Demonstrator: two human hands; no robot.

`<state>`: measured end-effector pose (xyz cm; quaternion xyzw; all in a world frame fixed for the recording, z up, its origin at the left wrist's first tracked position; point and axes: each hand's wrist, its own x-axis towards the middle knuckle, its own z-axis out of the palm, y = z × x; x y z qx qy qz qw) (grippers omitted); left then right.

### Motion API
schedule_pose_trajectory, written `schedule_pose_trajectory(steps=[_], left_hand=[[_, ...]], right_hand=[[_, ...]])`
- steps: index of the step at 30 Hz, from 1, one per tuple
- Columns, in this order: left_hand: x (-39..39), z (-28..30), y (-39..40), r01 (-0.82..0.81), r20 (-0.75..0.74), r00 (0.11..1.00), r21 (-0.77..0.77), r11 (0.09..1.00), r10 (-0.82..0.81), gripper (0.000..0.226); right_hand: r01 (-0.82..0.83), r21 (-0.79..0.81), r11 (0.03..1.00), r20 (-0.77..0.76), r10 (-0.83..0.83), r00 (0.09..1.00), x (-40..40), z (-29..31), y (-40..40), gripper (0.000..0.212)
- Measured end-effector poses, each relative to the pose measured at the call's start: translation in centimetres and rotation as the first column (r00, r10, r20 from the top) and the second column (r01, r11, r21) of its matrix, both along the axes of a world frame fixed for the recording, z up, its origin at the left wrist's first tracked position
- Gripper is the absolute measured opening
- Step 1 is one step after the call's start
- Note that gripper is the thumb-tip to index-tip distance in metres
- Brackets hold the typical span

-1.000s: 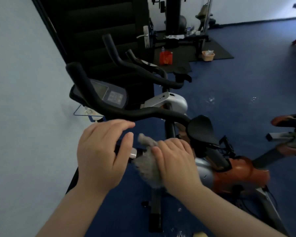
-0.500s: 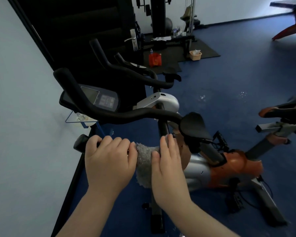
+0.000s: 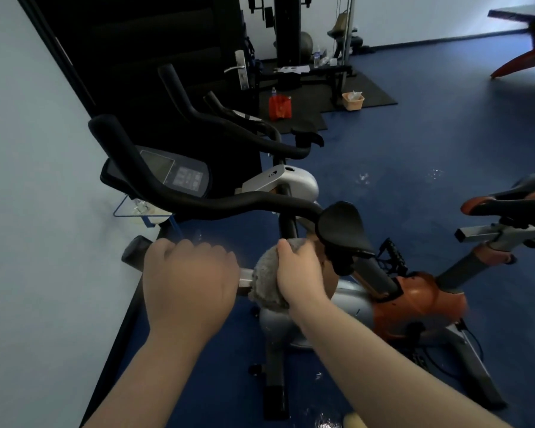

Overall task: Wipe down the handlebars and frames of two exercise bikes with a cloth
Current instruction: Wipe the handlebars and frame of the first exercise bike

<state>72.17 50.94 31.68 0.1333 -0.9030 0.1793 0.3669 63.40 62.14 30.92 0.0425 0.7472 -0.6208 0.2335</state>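
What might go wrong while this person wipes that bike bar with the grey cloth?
The right hand pinches only the top of the cloth; it hangs loose and may slip off the bar. The left hand grips the near handlebar right beside the cloth, so that covered stretch may go unwiped. The black pad sits close above the right hand and may get knocked.

Blue floor thru whole rm, pale wall on left. Dark door w/ metal handle behind. Far back: weight machine on black mat, red bag + small beige basket on the mat. Daylight on white rear wall.
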Motion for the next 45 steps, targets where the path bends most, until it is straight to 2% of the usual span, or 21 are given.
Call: schedule_pose_trajectory(steps=[5, 9, 12, 13, 16, 17, 19, 21, 25, 27, 29, 32, 33, 34, 36, 38, 40, 41, 42, 43, 45], left_hand=[[0.0, -0.2, 0.4, -0.02, -0.027, 0.999, 0.026, 0.999, 0.02, 0.043], [-0.2, -0.1, 0.6, -0.042, -0.044, 0.998, 0.037, 0.998, 0.043, 0.043], [-0.3, 0.0, 0.8, -0.057, -0.047, 0.997, 0.053, 0.997, 0.059, 0.044], [-0.3, -0.2, 0.8, -0.054, -0.048, 0.997, 0.056, 0.997, 0.057, 0.044], [-0.4, -0.5, 0.7, -0.063, -0.069, 0.995, 0.045, 0.997, 0.066, 0.044], [-0.4, -0.5, 0.7, -0.073, -0.07, 0.995, 0.043, 0.996, 0.075, 0.044], [-0.6, -0.3, 0.8, -0.084, -0.069, 0.994, 0.042, 0.996, 0.086, 0.044], [-0.7, -0.2, 0.9, -0.087, -0.063, 0.994, 0.04, 0.995, 0.089, 0.045], [-0.4, -0.5, 1.0, -0.088, -0.069, 0.993, 0.051, 0.995, 0.091, 0.044], [-0.5, -0.4, 1.0, -0.101, -0.075, 0.992, 0.056, 0.993, 0.105, 0.044], [-0.5, -0.2, 1.1, -0.108, -0.064, 0.992, 0.055, 0.993, 0.111, 0.044], [-0.6, -0.1, 1.2, -0.106, -0.054, 0.992, 0.065, 0.992, 0.11, 0.043], [-0.5, -0.3, 1.3, -0.103, -0.057, 0.993, 0.071, 0.992, 0.107, 0.043], [-0.6, -0.4, 1.3, -0.101, -0.068, 0.992, 0.071, 0.992, 0.106, 0.043], [-0.7, -0.3, 1.2, -0.109, -0.09, 0.989, 0.068, 0.992, 0.115, 0.043], [-0.7, -0.2, 1.1, -0.114, -0.077, 0.99, 0.07, 0.991, 0.12, 0.043], [-0.7, -0.1, 1.2, -0.107, -0.069, 0.991, 0.072, 0.992, 0.112, 0.043], [-0.7, -0.2, 1.2, -0.102, -0.071, 0.992, 0.07, 0.992, 0.107, 0.042], [-0.6, -0.3, 1.2, -0.096, -0.073, 0.992, 0.07, 0.993, 0.101, 0.042], [-0.6, -0.4, 1.2, -0.088, -0.078, 0.993, 0.073, 0.993, 0.093, 0.042], [-0.6, -0.6, 1.0, -0.081, -0.094, 0.992, 0.076, 0.994, 0.088, 0.041]], right_hand=[[-0.122, 0.188, 0.974, -0.264, 0.17, 0.949, 2.3, -1.0, 0.3, 0.07], [-0.063, 0.35, 0.935, -0.295, 0.174, 0.94, -2.6, 0.8, -1.0, 0.042], [-0.186, 0.82, 0.541, -0.291, 0.675, 0.678, -3.1, 1.3, -0.5, 0.046], [-0.182, 0.841, 0.51, -0.247, 0.661, 0.708, -2.5, 0.6, -0.3, 0.051], [-0.163, 0.772, 0.614, -0.239, 0.518, 0.821, -1.7, 0.6, 0.1, 0.032], [-0.206, 0.655, 0.727, -0.235, 0.455, 0.859, -2.4, -0.1, -0.2, 0.029], [-0.189, 0.207, 0.96, 0.036, 0.186, 0.982, -3.6, 0.5, -1.1, 0.031], [-0.138, -0.004, 0.99, 0.101, 0.137, 0.985, -4.5, 0.6, -1.0, 0.038], [-0.194, 0.236, 0.952, -0.09, 0.22, 0.971, -2.3, -0.6, -0.3, 0.029], [-0.273, 0.541, 0.795, -0.141, 0.406, 0.903, -3.1, 0.5, -1.0, 0.03], [-0.308, 0.744, 0.592, -0.184, 0.626, 0.758, -5.4, 1.5, -2.0, 0.037], [-0.214, 0.889, 0.406, -0.203, 0.767, 0.609, -5.8, 1.2, -2.3, 0.039], [-0.151, 0.897, 0.416, -0.251, 0.759, 0.6, -4.6, 0.3, -1.9, 0.042], [-0.146, 0.848, 0.51, -0.308, 0.697, 0.647, -3.1, -0.6, -1.3, 0.051], [-0.182, 0.694, 0.697, -0.291, 0.502, 0.814, -1.4, -1.1, -0.9, 0.068], [-0.134, 0.493, 0.86, -0.286, 0.305, 0.908, -3.0, -0.1, -1.3, 0.054], [-0.194, 0.584, 0.788, -0.331, 0.449, 0.83, -3.5, 1.1, -1.2, 0.034], [-0.217, 0.755, 0.618, -0.319, 0.637, 0.702, -2.9, 1.4, -0.8, 0.032], [-0.197, 0.802, 0.564, -0.33, 0.694, 0.64, -2.6, 0.6, -0.3, 0.033], [-0.195, 0.811, 0.552, -0.339, 0.715, 0.612, -1.8, -0.7, 0.0, 0.036], [-0.23, 0.647, 0.727, -0.433, 0.598, 0.674, 0.1, -1.6, 1.1, 0.052]])
